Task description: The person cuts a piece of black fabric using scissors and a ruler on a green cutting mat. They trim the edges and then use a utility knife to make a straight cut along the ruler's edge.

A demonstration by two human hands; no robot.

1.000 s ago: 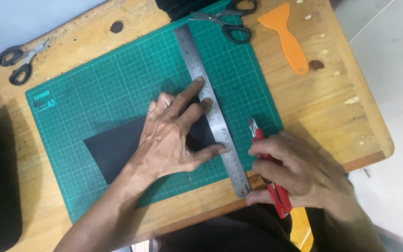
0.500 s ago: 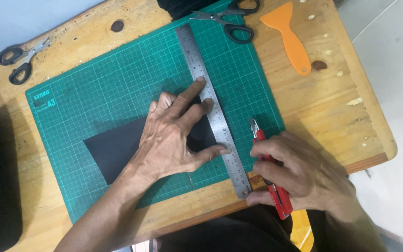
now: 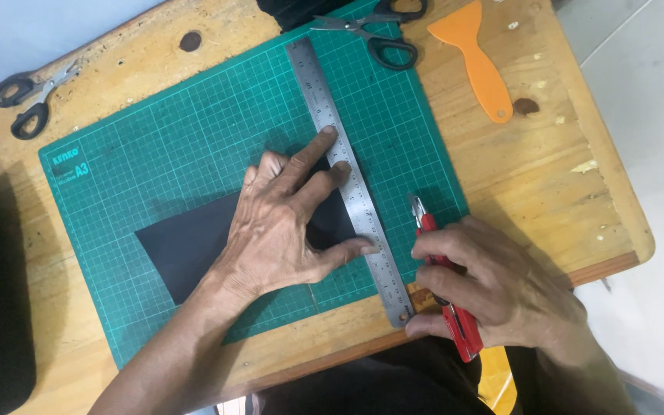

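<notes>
Two hands work over a green cutting mat (image 3: 194, 154) that lies on a wooden bench (image 3: 547, 177); the mat serves as landmark throughout.

Left hand (image 3: 278, 230): spread flat on the mat's near half, palm on a dark sheet (image 3: 186, 246), fingertips (image 3: 328, 134) pressing a steel ruler (image 3: 347, 177). Its grip is apart, fingers splayed, pinning rather than clasping.

Ruler: lies aslant across the mat's right half, from the mat's far edge to just past its near edge, along the sheet's right side.

Sheet: flat on the mat, near its front edge, largely covered by the left hand; a pointed corner shows toward the mat's left.

Right hand (image 3: 493, 288): at the mat's near right corner, just right of the ruler. Its grip is clamped on a red knife (image 3: 443, 288), whose tip rests on the mat close beside the ruler's edge; whether the blade touches the sheet cannot be told.

Other items: black-handled scissors (image 3: 382, 31) on the mat's far edge; a second pair of scissors (image 3: 28, 100) on the bench beyond the mat's far left corner; an orange scraper (image 3: 474, 58) on the bench right of the mat's far corner.
</notes>
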